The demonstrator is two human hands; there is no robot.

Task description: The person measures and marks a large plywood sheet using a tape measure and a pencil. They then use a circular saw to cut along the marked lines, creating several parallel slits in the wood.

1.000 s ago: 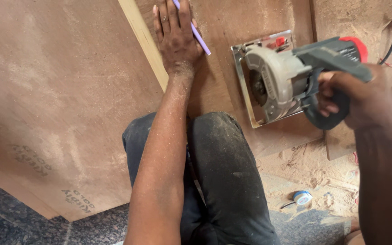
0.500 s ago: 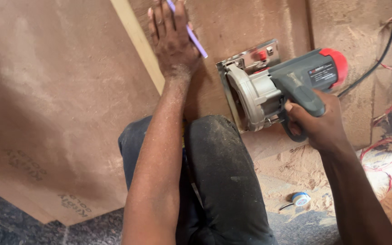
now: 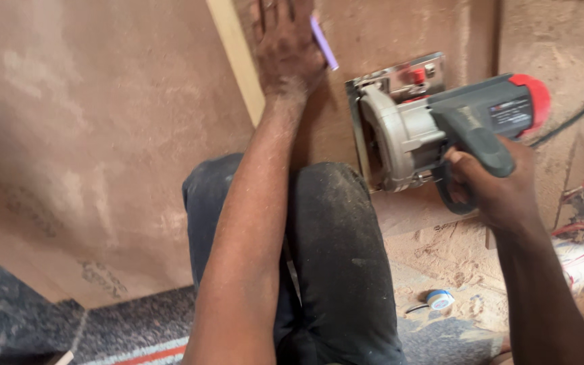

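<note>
since the earlier frames the circular saw [image 3: 434,128] has slid leftward across the brown board [image 3: 103,135], closing in on the left hand [image 3: 288,51], and the right hand [image 3: 495,186] has come with it.

now the right hand's fingers [image 3: 464,196] are wrapped fully closed around the saw's dark grey handle, the red end cap pointing away to the right of them. the saw's metal base plate lies flat on the board, just ahead of the person's dark-trousered knee [image 3: 332,216].

the left hand is pressed flat on the board, fingers spread, with a purple pencil [image 3: 324,42] tucked between two of them. a pale wooden strip [image 3: 238,57] runs just left of those fingers. sawdust [image 3: 441,253] and a small roll of tape [image 3: 439,299] lie on the floor below the right hand, and cables [image 3: 579,111] trail off to its right.
</note>
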